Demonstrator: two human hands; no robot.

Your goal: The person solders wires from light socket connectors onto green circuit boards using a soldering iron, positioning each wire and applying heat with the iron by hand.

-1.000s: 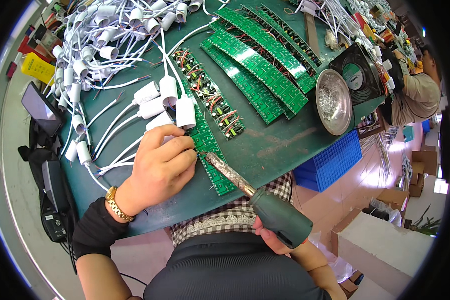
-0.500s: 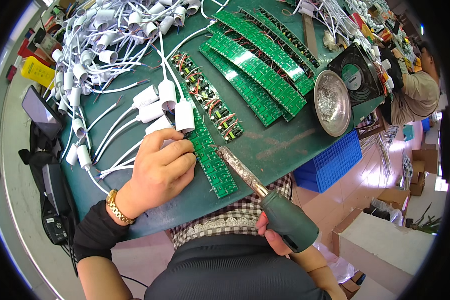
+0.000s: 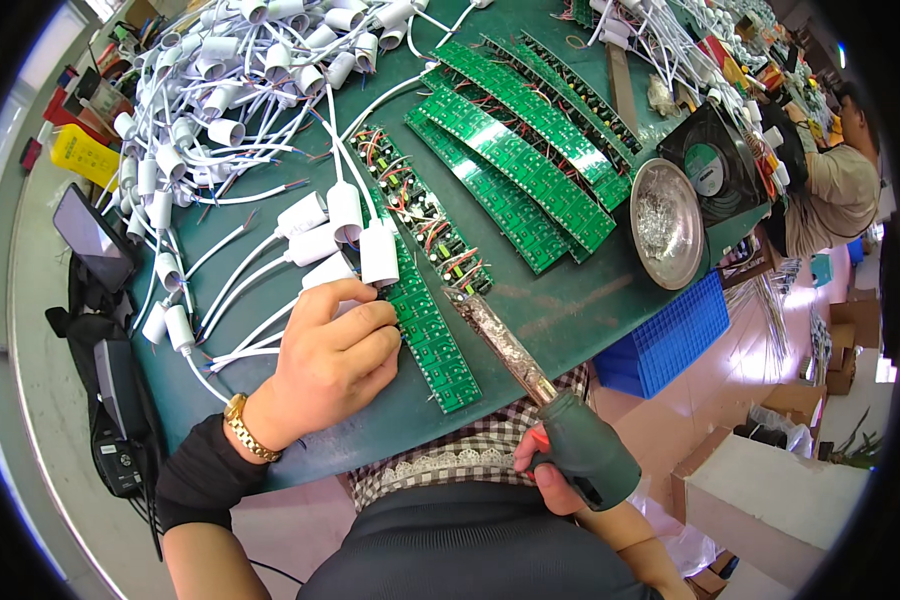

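My right hand (image 3: 552,478) is closed around the dark green handle of a large soldering iron (image 3: 592,452). The iron's worn metal tip points away from me and sits just right of a narrow green circuit board strip (image 3: 438,355), apart from it. My left hand (image 3: 338,352) rests at the strip's left edge with curled fingers pressed together; whatever they pinch is hidden. Just beyond those fingers, white lamp holders (image 3: 378,256) with white cables lie over the strip and beside it. Behind it lies another strip with mounted components and red wires (image 3: 420,212).
Stacked green board strips (image 3: 515,150) lie to the right, near a metal dish (image 3: 665,225) of solder and a black fan (image 3: 708,170). Many cabled lamp holders (image 3: 225,130) heap at far left. A blue crate (image 3: 665,335) stands below the table edge; another person (image 3: 835,180) sits at far right.
The soldering iron's tip has moved off the strip's right edge, slightly to the right. My left hand stays by the strip, and the whole view has shifted a little.
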